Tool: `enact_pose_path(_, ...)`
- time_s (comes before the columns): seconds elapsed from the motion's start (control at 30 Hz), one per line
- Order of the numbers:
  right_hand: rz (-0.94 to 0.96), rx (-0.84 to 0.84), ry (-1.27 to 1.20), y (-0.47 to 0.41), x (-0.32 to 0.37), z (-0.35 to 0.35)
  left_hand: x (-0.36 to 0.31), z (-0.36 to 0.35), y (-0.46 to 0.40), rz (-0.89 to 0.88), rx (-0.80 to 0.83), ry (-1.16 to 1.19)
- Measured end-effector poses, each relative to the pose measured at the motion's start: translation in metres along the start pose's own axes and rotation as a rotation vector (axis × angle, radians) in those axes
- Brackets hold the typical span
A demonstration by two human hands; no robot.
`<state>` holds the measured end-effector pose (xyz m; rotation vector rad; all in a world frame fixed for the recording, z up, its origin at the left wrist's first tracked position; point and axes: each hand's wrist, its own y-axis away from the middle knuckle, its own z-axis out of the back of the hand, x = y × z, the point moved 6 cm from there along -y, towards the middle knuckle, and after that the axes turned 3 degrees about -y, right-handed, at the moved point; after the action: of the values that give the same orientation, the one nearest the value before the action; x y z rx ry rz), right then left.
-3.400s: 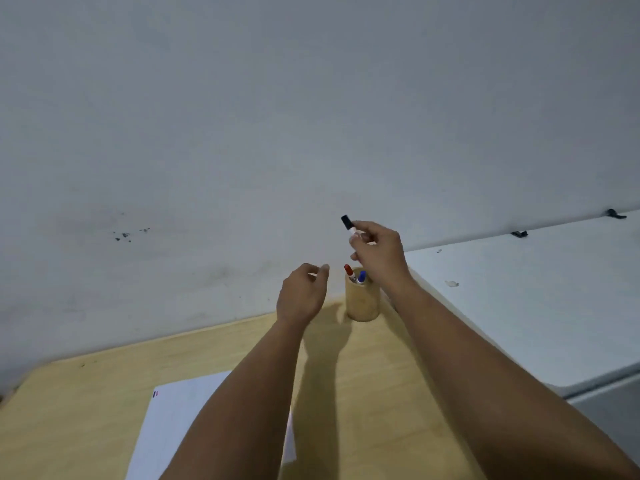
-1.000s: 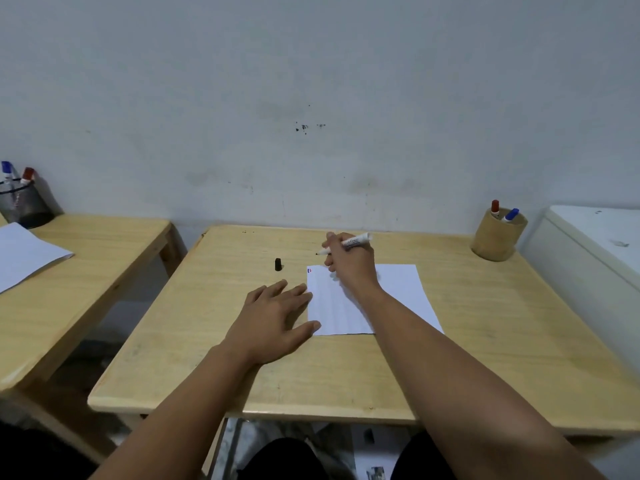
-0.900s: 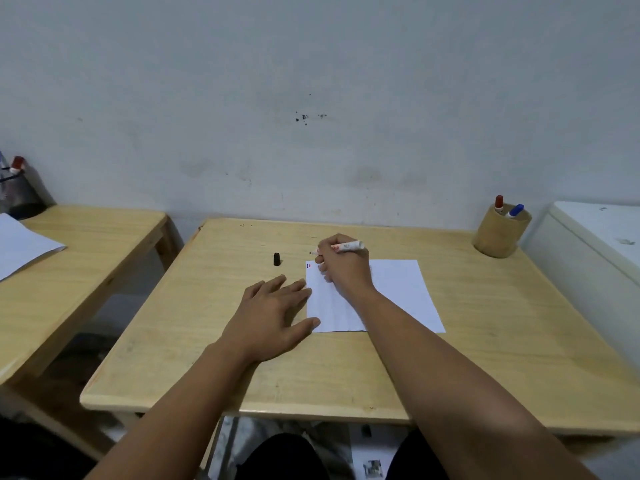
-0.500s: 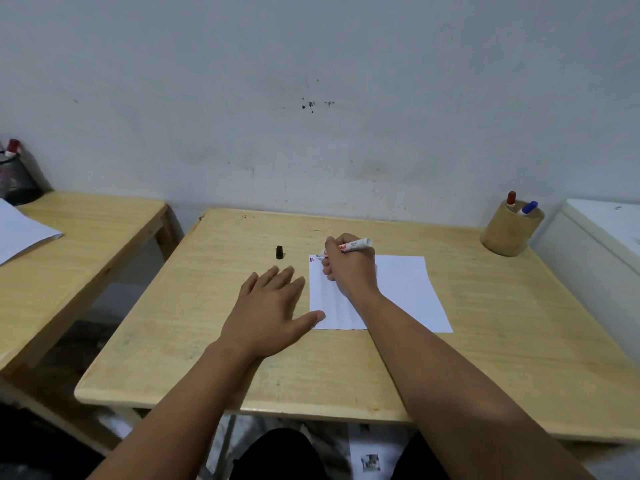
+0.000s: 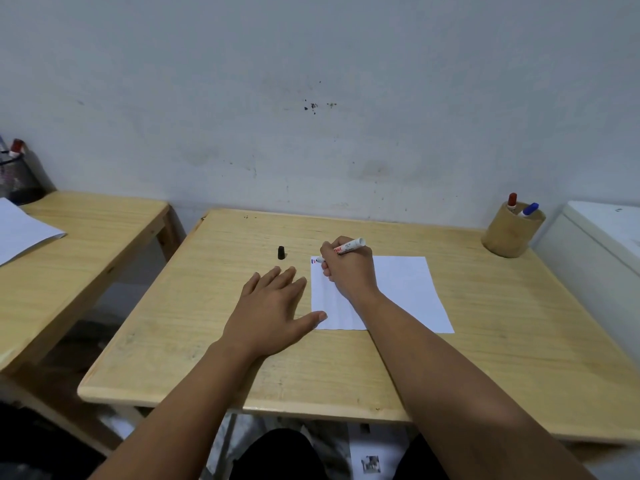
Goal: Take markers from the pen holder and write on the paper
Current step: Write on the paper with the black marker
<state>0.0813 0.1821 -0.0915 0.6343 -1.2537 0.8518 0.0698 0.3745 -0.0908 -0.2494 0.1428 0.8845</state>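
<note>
Left hand (image 5: 273,308) flat (fingers (image 5: 289,277) spread), right hand (image 5: 348,268) curled, gripping.

pale matt wood table (image 5: 485,341) under both hands, smooth white paper (image 5: 408,292) beneath the right hand (image 5: 349,271), glossy plastic marker (image 5: 346,247) in it, wood-look holder (image 5: 509,233) far right, dull black cap (image 5: 281,252)

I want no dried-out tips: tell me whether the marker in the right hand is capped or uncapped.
Uncapped. The marker in the right hand meets the paper bare-tipped; a black cap stands apart on the table.
</note>
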Motion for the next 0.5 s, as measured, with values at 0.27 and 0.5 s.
enact_pose_path(0.27,0.012,0.006,0.052,0.0000,0.0019,-0.0007,-0.0004,-0.0007,0.0003,-0.003,-0.002,0.001)
enact_pose_path(0.5,-0.048,-0.079,-0.197,0.0006,-0.0001,0.0054,-0.0003,-0.0004,0.0004,0.001,0.000,0.010)
